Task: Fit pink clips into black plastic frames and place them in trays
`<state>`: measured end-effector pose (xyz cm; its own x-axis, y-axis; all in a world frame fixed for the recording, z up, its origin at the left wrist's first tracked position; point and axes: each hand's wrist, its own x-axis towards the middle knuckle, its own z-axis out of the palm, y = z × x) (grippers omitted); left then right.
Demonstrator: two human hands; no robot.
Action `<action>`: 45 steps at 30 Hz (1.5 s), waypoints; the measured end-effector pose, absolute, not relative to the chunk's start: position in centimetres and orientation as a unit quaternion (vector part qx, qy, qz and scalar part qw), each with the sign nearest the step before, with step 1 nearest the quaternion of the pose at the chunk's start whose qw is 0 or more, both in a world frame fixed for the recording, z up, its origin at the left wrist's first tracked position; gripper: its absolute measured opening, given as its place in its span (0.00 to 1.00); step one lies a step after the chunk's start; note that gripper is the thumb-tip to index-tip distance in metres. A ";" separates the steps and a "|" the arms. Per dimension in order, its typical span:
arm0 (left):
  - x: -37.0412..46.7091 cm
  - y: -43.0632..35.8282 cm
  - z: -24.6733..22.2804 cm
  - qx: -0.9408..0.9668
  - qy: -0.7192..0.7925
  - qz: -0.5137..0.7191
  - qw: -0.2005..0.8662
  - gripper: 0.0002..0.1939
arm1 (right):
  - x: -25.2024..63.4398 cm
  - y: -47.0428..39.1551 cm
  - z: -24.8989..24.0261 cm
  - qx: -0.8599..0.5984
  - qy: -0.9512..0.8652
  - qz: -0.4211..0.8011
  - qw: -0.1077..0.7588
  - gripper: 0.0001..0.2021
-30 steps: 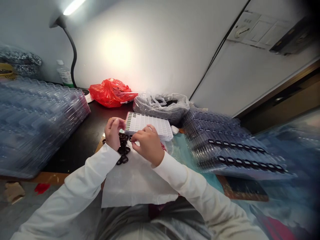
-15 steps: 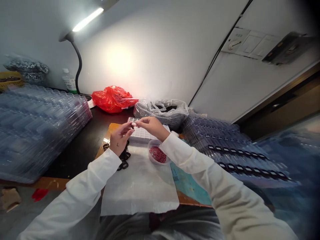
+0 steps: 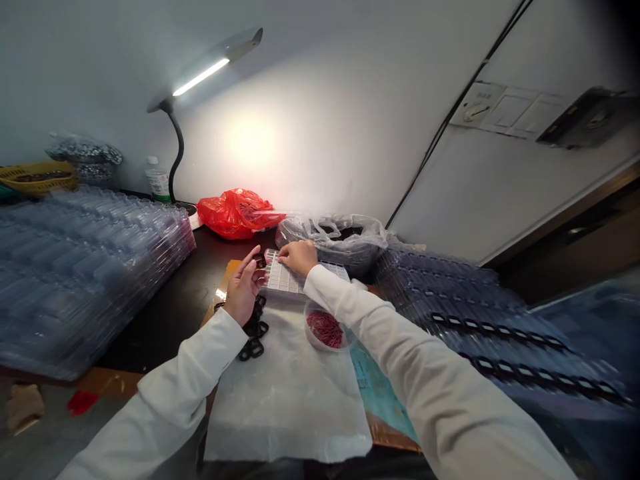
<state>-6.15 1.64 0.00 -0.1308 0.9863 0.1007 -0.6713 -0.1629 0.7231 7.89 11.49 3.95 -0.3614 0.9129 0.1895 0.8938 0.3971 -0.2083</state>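
My left hand (image 3: 243, 290) has its fingers bent round a small black frame-like piece (image 3: 259, 261), which shows at the fingertips. Over the white compartment tray (image 3: 285, 285) is my right hand (image 3: 300, 257), its thumb and fingers pinched together at the tray's top; whatever they grip is too small to make out. More black frame-like pieces (image 3: 256, 347) lie in a loose pile beside and below my left wrist. A clear round tub (image 3: 313, 341) of thin dark red pieces (image 3: 326, 330) stands near my right forearm.
A translucent sheet (image 3: 290, 407) covers the work spot. Clear plastic trays are stacked at left (image 3: 100, 267) and right (image 3: 450, 293), the right ones carrying rows of black pieces. Behind are a red bag (image 3: 237, 213), a clear bag (image 3: 333, 240) and a lit lamp (image 3: 200, 77).
My hands, together at the fingertips before, have come apart. The right hand has gone down onto the white tray; the left keeps a black piece. The view has shifted slightly.
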 end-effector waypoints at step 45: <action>-3.3 -0.8 -0.8 0.389 0.312 0.527 0.689 0.20 | 12.8 -2.2 3.7 -0.480 -0.795 -0.144 0.342 0.09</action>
<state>-3.32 -0.76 -0.81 0.2506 0.9679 -0.0200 -0.4828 0.1429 0.8640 12.77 -2.18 3.72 -0.3057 0.6653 0.6811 0.8616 0.4977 -0.0994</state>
